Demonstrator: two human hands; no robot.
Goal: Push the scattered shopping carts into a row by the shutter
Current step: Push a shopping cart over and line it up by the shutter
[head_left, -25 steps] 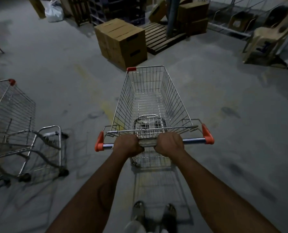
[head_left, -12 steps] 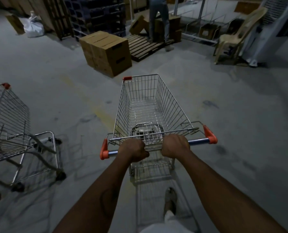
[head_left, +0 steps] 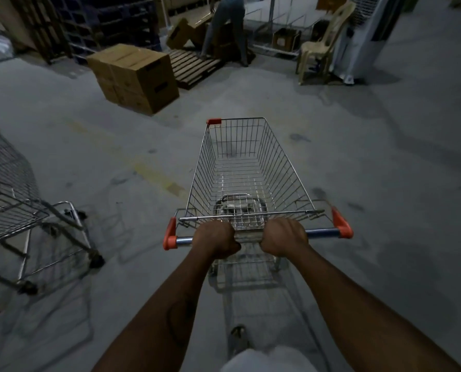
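Observation:
An empty wire shopping cart (head_left: 246, 167) with orange corner caps stands straight ahead of me on the concrete floor. Its bar handle (head_left: 322, 232) runs across in front of me. My left hand (head_left: 215, 242) grips the handle left of centre, fingers wrapped around it. My right hand (head_left: 284, 237) grips the same handle just right of centre. A second wire cart (head_left: 11, 200) stands at the left edge, partly cut off, apart from mine. No shutter is in view.
Stacked cardboard boxes (head_left: 136, 76) sit ahead to the left, with a wooden pallet (head_left: 194, 67) behind them. A person's legs (head_left: 225, 28) stand by more boxes at the back. A plastic chair (head_left: 322, 49) and a white cooler unit (head_left: 363, 38) are at the back right.
The cart and I have swung to the right: the boxes, pallet and second cart slid left in view, and the chair and standing person have come further into sight.

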